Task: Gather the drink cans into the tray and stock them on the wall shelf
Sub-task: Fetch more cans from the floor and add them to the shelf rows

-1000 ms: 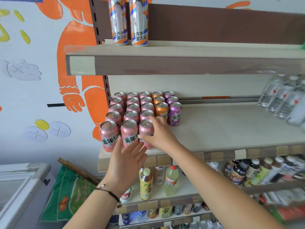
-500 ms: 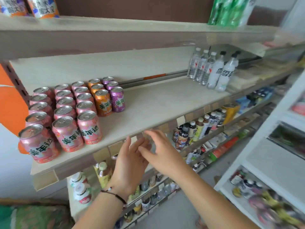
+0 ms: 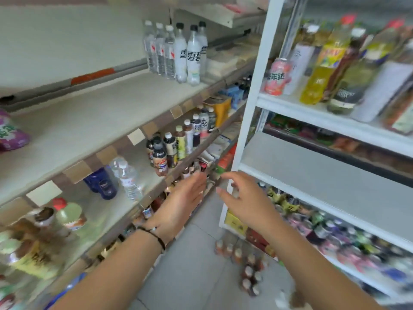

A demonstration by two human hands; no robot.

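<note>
Both hands [image 3: 178,206] withdrawn, wall shelf [image 3: 93,121] bare

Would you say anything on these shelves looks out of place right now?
Yes: one pink drink can stands alone on the white rack at the right, beside tall bottles, not with other cans. Both hands hold nothing.
</note>
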